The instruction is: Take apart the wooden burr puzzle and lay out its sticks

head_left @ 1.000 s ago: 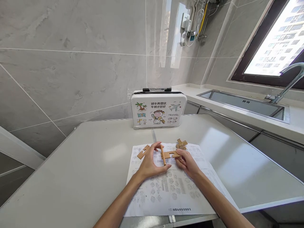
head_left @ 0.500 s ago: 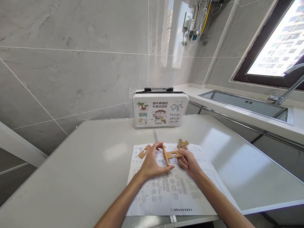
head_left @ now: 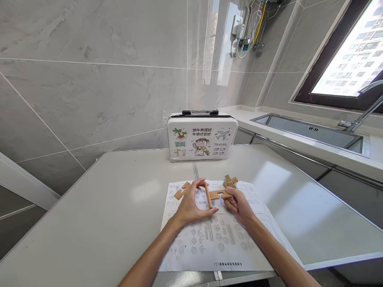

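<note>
My left hand [head_left: 190,203] pinches an upright wooden stick piece [head_left: 207,195] between thumb and fingers. My right hand [head_left: 237,204] grips a flat notched wooden bar [head_left: 220,194] that crosses that stick, so the two pieces form a cross held just above a printed instruction sheet [head_left: 215,235]. One loose notched wooden piece [head_left: 182,191] lies on the sheet left of my left hand. A small cluster of joined wooden pieces [head_left: 230,181] rests on the sheet beyond my right hand.
A white cartoon-printed case [head_left: 201,137] stands against the tiled wall at the back of the white table [head_left: 98,207]. To the right are a steel sink [head_left: 311,129], a faucet [head_left: 363,113] and a window. The table's front edge is near my forearms.
Almost nothing has moved. Both hands keep hold of the crossed wooden pieces, with only slight adjustment of the stick's tilt; the view shifted a little.
</note>
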A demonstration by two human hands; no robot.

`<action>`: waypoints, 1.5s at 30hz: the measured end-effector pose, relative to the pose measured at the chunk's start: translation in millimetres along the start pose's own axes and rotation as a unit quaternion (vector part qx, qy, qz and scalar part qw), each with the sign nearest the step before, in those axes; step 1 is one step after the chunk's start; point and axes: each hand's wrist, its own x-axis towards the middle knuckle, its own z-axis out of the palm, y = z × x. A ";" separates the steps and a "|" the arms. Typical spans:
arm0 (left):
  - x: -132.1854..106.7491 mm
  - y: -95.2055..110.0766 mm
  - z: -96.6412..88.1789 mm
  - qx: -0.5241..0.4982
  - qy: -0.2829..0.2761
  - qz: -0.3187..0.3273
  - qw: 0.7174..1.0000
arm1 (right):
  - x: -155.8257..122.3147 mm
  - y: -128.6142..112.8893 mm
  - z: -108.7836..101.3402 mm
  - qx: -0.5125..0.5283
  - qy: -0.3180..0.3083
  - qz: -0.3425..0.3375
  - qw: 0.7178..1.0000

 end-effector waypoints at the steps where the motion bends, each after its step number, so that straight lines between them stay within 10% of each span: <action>1: 0.1 -0.8 -0.3 -0.003 -0.001 0.002 1.000 | -0.1 0.0 -0.1 0.000 -0.001 0.001 1.000; 13: -0.3 4.4 0.8 0.010 0.009 -0.008 1.000 | 0.8 2.4 -1.5 0.004 0.003 0.003 1.000; 20: 7.3 -6.1 -9.1 -0.002 0.115 -0.019 0.993 | 1.0 -4.8 -7.2 0.014 0.042 -0.046 0.998; 32: -1.0 -16.3 -4.3 0.189 -0.085 0.044 0.977 | 3.1 7.4 -2.0 -0.156 0.092 -0.048 0.982; 45: -1.3 -19.9 -3.2 0.187 -0.078 0.049 0.978 | 1.5 13.8 0.6 -0.393 0.107 -0.166 0.898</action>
